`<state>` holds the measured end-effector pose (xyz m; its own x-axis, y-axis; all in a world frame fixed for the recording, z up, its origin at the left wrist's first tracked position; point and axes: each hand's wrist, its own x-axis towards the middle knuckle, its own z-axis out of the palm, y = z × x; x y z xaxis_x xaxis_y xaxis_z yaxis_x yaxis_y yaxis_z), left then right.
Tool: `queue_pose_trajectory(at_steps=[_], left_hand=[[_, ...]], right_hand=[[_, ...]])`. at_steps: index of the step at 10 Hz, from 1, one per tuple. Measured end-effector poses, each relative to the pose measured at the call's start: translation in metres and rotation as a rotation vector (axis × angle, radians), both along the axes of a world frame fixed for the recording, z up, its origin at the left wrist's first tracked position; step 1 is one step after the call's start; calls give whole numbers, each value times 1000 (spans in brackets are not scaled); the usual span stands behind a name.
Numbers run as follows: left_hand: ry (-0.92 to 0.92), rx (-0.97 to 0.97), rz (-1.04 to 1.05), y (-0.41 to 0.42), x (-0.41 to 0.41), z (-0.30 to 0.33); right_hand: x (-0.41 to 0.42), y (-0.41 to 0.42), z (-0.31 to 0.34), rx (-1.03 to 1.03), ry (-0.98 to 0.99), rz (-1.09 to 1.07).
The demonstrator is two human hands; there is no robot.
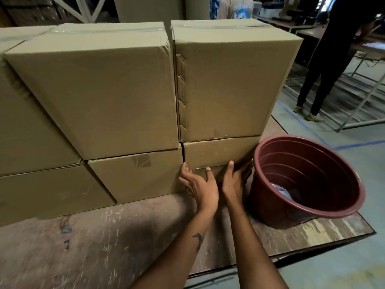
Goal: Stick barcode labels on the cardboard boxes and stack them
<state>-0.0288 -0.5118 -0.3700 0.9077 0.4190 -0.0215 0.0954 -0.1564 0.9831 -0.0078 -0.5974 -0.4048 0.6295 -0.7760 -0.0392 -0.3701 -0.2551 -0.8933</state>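
Observation:
Brown cardboard boxes stand stacked two high on a worn wooden platform [104, 247]. The upper right box [229, 86] sits on a lower right box [218, 152]. My left hand [200, 184] and my right hand [235, 180] both lie flat against the front face of that lower right box, near its bottom edge, fingers straight. To the left, another upper box [100, 97] rests on a lower box [135, 176] that carries a faint printed mark. No barcode label shows on any face.
A dark red plastic tub [308, 184] stands on the platform right beside my right hand, with clear plastic inside. More boxes [31, 142] extend left. A person in black [333, 59] stands at the back right by metal racks; another person [235, 7] is behind the boxes.

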Motion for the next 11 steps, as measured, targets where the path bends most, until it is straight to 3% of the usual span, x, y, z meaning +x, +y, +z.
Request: queue_pose_trajectory(at_steps=[4,6,9,11], left_hand=[[-183,41,-104,51,-18,3],[-332,195,-118,147,-17,7],[-384,273,-20,304,-31,22],[-409,408,-73,403,-44,43]], right_hand=[[-38,59,15,-236,-135,387],[-46,118,48,-261,-174,502],[-55,245,71,-302,-43,595],[-63,327,81,-376,-87,688]])
